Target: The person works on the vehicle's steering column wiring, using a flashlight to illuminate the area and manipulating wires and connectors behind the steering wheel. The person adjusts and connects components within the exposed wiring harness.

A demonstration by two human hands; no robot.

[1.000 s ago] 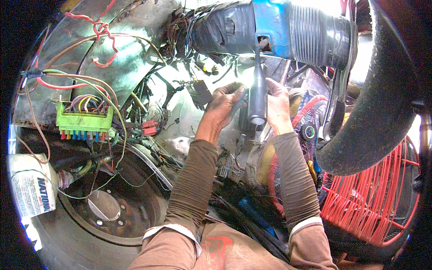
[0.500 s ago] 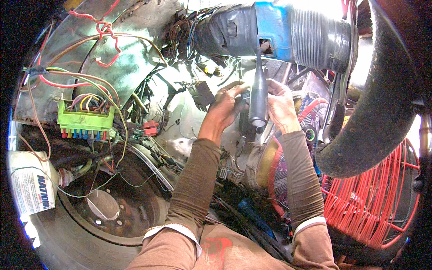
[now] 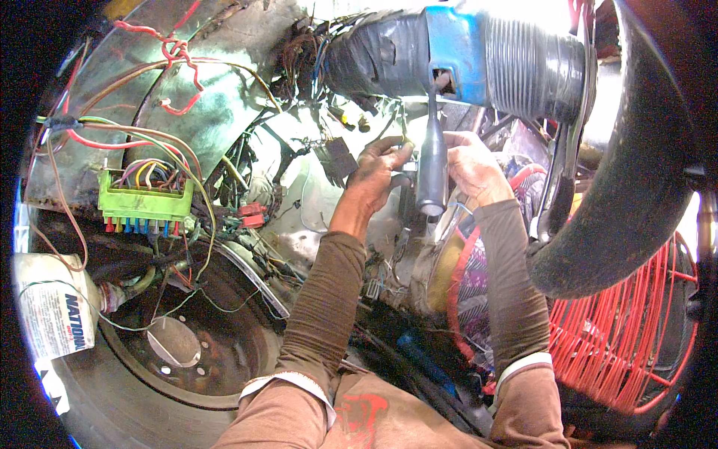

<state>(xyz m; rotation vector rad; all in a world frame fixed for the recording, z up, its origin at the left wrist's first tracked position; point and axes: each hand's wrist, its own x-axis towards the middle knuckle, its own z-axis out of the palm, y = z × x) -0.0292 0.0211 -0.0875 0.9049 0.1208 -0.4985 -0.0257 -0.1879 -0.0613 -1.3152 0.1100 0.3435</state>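
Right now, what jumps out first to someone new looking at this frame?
Dead centre, the left hand and right hand work on either side of a grey lever that hangs from a blue collar on a thick grey column at the top. To the left, a bright green fuse block sits in a tangle of coloured wires. A red wire guard glows at the lower right, under a black steering wheel rim.

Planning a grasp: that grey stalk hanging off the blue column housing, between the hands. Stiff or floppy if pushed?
Probably stiff: the grey stalk hangs straight, with no sag. It would likely pivot where it enters the blue housing rather than bend. Its smooth, flared lower end may be slippery. The left hand and right hand flank it; contact unclear.
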